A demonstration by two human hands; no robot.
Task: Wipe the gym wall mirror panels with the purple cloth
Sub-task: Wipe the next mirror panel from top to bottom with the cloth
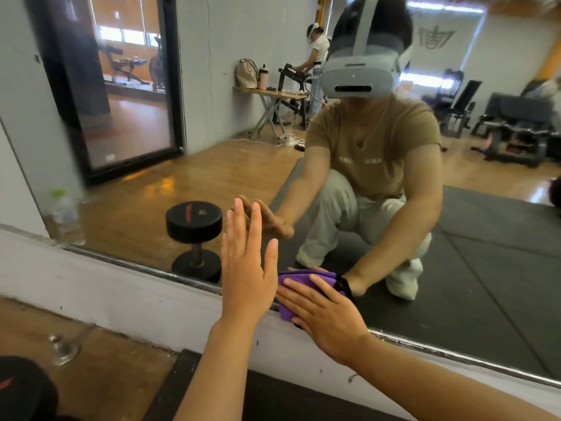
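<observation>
The wall mirror panel (473,268) fills most of the view and reflects a crouching person with a headset. My left hand (247,268) lies flat on the glass near the mirror's bottom edge, fingers straight and pointing up. Just to its right, my right hand (323,314) presses the purple cloth (293,281) against the lowest part of the glass with straight fingers. The cloth is bunched, partly hidden under my right hand, and its black trim shows at its right end.
The mirror's metal bottom rim (145,268) runs along a white wall ledge (91,287). A black dumbbell (21,390) stands at the lower left on the wooden floor, reflected in the glass. A black floor mat (273,396) lies under my arms.
</observation>
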